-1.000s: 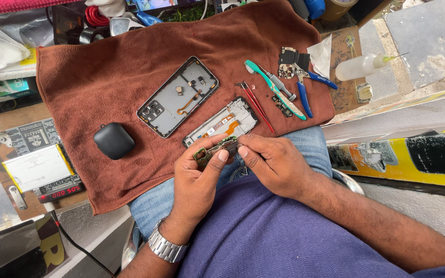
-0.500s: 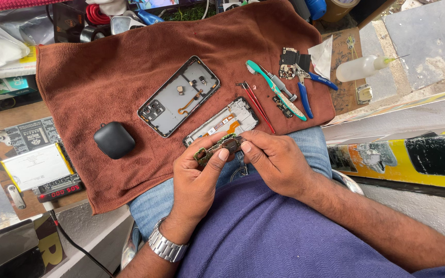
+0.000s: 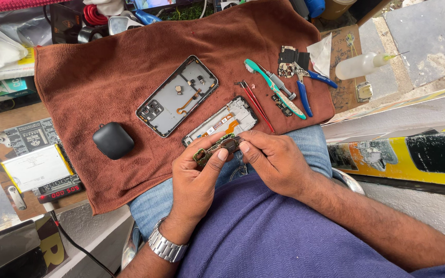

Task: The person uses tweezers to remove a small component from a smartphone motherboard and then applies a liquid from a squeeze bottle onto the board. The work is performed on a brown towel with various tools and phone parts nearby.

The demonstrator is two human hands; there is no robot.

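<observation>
My left hand [image 3: 197, 177] and my right hand [image 3: 274, 159] together hold a small green circuit board [image 3: 213, 148] over my lap, fingertips pinching it from both ends. Just beyond it on the brown towel [image 3: 119, 62] lies a phone mid-frame [image 3: 221, 122] with an orange flex strip. An opened phone back shell [image 3: 177, 96] lies further left on the towel. A metal watch [image 3: 167, 247] sits on my left wrist.
A black rounded case [image 3: 113, 140] rests on the towel's left. Red tweezers [image 3: 256, 104], a teal toothbrush [image 3: 273, 86], blue-handled cutters [image 3: 305, 90] and small parts lie at the right. A squeeze bottle [image 3: 360, 65] stands beyond; a battery [image 3: 34, 167] lies at left.
The board has tilted slightly between my fingers, and my right fingertips have shifted along its right end. Everything on the towel stays put.
</observation>
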